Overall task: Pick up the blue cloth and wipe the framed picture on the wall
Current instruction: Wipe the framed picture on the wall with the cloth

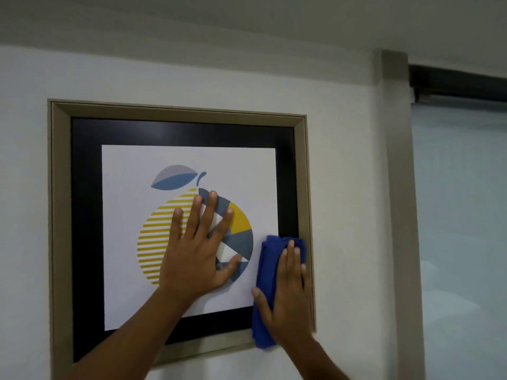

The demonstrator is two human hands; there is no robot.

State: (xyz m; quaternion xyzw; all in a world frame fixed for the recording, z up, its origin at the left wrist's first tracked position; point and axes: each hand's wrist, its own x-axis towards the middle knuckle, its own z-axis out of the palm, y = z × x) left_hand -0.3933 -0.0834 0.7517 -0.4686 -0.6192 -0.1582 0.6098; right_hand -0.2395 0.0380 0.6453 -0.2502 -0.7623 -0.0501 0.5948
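Note:
The framed picture (60, 215) hangs on the white wall, with a tan frame, a black mat and a print of a striped yellow and blue fruit. My left hand (197, 250) lies flat on the glass over the fruit, fingers spread, holding nothing. My right hand (290, 292) presses the folded blue cloth (264, 270) against the picture's lower right part, over the mat and the frame's right edge. The cloth reaches down past the frame's bottom corner.
A tan vertical post (397, 187) stands on the wall to the right of the picture. Beyond it is a pale blind or panel (461, 215) under a dark rail (455, 83). The ceiling runs close above.

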